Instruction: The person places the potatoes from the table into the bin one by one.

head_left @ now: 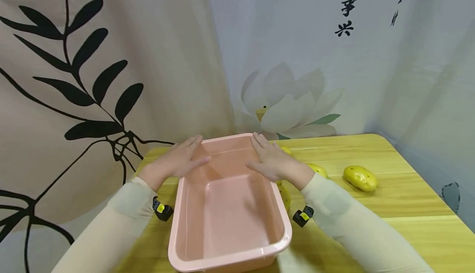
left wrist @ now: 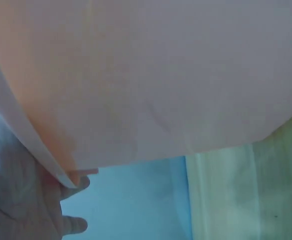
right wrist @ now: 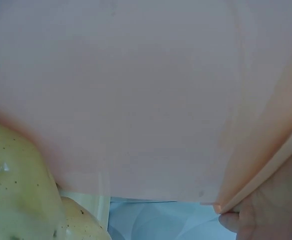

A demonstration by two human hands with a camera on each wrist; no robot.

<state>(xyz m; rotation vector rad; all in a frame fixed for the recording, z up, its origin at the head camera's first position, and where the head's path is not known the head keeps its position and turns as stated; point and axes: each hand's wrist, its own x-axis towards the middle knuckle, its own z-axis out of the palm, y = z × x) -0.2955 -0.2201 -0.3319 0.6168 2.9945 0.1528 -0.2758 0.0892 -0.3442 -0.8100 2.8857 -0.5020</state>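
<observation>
A pink rectangular plastic basin (head_left: 237, 211) with nothing inside stands before me on the wooden table. My left hand (head_left: 178, 159) rests on its far left corner, fingers straight and thumb spread over the inside. Opposite it, my right hand (head_left: 272, 159) lies across the far right corner with straight fingers, its thumb pointing inward. From the left wrist camera, the palm (left wrist: 16, 190) is against the rim and fingertips stick out past the corner. In the right wrist view, the palm (right wrist: 275, 200) meets the rim likewise.
Yellow potatoes lie right of the basin, one apart (head_left: 360, 178) and others partly hidden by my right arm, such as this potato (head_left: 317, 170). A speckled potato (right wrist: 16, 185) is close against the basin wall. Printed curtains (head_left: 178, 58) hang behind the table (head_left: 419, 207).
</observation>
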